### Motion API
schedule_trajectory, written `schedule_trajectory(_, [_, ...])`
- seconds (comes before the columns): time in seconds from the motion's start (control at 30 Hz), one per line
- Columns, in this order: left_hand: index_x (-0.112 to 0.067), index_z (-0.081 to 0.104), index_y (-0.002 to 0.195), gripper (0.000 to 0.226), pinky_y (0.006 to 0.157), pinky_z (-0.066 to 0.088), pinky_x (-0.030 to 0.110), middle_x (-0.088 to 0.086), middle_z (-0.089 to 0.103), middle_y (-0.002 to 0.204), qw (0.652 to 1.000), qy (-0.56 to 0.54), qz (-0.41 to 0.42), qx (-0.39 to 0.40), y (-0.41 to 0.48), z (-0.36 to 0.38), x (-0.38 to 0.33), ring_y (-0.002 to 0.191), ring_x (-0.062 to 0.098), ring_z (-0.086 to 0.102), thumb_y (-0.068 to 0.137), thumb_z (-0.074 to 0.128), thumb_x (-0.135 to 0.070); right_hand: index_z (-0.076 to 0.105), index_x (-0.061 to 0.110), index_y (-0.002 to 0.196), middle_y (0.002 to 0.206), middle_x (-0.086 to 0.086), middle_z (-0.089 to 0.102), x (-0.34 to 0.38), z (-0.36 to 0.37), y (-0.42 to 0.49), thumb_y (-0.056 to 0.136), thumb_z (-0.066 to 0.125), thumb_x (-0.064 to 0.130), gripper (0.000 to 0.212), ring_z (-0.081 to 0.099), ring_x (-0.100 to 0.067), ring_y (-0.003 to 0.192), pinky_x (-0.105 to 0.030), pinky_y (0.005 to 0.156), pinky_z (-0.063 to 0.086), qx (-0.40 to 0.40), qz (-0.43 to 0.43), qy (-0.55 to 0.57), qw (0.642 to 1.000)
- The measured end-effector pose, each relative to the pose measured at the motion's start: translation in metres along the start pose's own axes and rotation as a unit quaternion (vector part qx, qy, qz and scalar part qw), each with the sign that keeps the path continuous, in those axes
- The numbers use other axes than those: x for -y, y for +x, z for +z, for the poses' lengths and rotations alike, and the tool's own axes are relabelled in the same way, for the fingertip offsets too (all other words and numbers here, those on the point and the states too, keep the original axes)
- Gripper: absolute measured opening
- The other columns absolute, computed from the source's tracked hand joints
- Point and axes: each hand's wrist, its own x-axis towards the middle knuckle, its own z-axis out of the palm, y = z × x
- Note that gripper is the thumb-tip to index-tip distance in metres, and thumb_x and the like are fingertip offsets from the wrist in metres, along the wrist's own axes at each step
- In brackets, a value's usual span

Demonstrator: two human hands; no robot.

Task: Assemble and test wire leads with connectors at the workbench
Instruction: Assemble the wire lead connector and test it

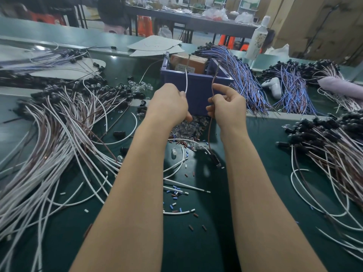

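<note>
Two pinches: left hand (169, 103) on thin white wire (186, 81), right hand (227, 108) on thin brown wire (215, 75); level both tips, seemingly for joining.

Upright, slightly apart — a white lead (186, 81) and a brown lead (212, 85).

A white bottle (257, 39) stands behind a white controller (272, 86) and lilac cloth (341, 87).
</note>
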Motion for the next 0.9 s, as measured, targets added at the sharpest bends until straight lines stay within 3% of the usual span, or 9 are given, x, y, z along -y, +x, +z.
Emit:
schedule_trajectory(0.1, [-0.003,0.060,0.101,0.031,0.071,0.043,0.027,0.009,0.070,0.071,1.000,0.008,0.010,0.002,0.001,0.002,0.001,0.053,0.010,0.050,0.102,0.035,-0.022,0.062,0.015,0.109,0.071,0.001,0.058,-0.001,0.000,0.000,0.090,0.042,-0.001,0.032,0.053,-0.003,0.047,-0.020,0.055,0.048,0.001,0.001,-0.006,1.000])
schedule_trajectory(0.2, [-0.005,0.060,0.096,0.031,0.069,0.042,0.027,0.008,0.070,0.071,1.000,0.010,0.017,0.008,0.001,0.003,0.001,0.053,0.009,0.048,0.102,0.035,-0.023,0.062,0.016,0.107,0.071,0.001,0.058,0.000,0.000,-0.001,0.089,0.042,-0.001,0.031,0.053,-0.002,0.046,-0.019,0.052,0.047,0.007,0.003,-0.004,1.000])
schedule_trajectory(0.3, [-0.005,0.059,0.100,0.026,0.079,0.047,0.030,0.011,0.071,0.089,1.000,0.004,0.007,-0.015,0.001,0.002,0.002,0.079,0.021,0.063,0.100,0.039,-0.022,0.061,0.015,0.100,0.073,0.000,0.063,0.003,-0.005,0.000,0.088,0.046,-0.002,0.026,0.057,-0.005,0.052,-0.019,0.054,0.049,0.046,0.020,-0.013,0.999])
schedule_trajectory(0.4, [-0.008,0.048,0.123,0.030,0.099,0.037,0.037,0.013,0.049,0.130,0.987,0.082,-0.001,-0.135,0.002,-0.003,0.001,0.120,0.030,0.046,0.096,0.047,-0.019,0.061,0.015,0.087,0.074,0.000,0.067,0.005,-0.013,0.002,0.089,0.049,-0.002,0.021,0.061,-0.008,0.060,-0.017,0.058,0.050,0.093,0.040,-0.050,0.994])
schedule_trajectory(0.5, [-0.015,0.053,0.120,0.028,0.097,0.035,0.028,0.006,0.047,0.128,0.955,0.088,0.102,-0.264,-0.002,-0.012,-0.010,0.121,0.023,0.042,0.092,0.053,-0.015,0.062,0.012,0.087,0.073,-0.001,0.064,0.005,-0.019,0.004,0.090,0.046,-0.003,0.022,0.059,-0.009,0.060,-0.016,0.056,0.049,0.090,0.049,-0.089,0.991])
schedule_trajectory(0.57, [-0.017,0.062,0.102,0.013,0.086,0.044,0.024,0.001,0.062,0.106,0.963,0.043,0.201,-0.175,-0.007,-0.012,-0.018,0.100,0.016,0.057,0.090,0.057,-0.019,0.062,0.010,0.086,0.068,-0.002,0.061,0.005,-0.022,0.006,0.088,0.043,-0.005,0.024,0.056,-0.009,0.055,-0.014,0.050,0.046,0.065,0.054,-0.086,0.993])
schedule_trajectory(0.63, [-0.018,0.066,0.092,0.009,0.076,0.048,0.024,-0.002,0.066,0.091,0.968,0.083,0.233,0.042,-0.016,-0.002,-0.025,0.087,0.016,0.062,0.087,0.063,-0.025,0.062,0.009,0.083,0.063,-0.003,0.058,0.005,-0.025,0.007,0.085,0.041,-0.007,0.026,0.052,-0.009,0.049,-0.017,0.048,0.044,0.030,0.054,-0.068,0.996])
schedule_trajectory(0.73, [-0.016,0.066,0.111,0.029,0.082,0.047,0.025,0.003,0.064,0.112,0.907,0.262,0.179,0.278,-0.024,0.027,-0.021,0.104,0.023,0.060,0.085,0.068,-0.029,0.061,0.009,0.082,0.065,-0.004,0.058,0.006,-0.029,0.009,0.086,0.040,-0.006,0.026,0.051,-0.010,0.050,-0.015,0.045,0.043,-0.001,0.056,-0.044,0.997])
schedule_trajectory(0.9, [-0.016,0.060,0.118,0.038,0.097,0.045,0.043,0.009,0.057,0.125,0.890,0.304,0.097,0.325,-0.017,0.048,-0.005,0.114,0.033,0.053,0.083,0.072,-0.025,0.060,0.016,0.075,0.067,-0.001,0.060,0.007,-0.028,0.008,0.087,0.041,-0.002,0.029,0.054,-0.008,0.052,-0.014,0.046,0.043,0.005,0.051,-0.047,0.998])
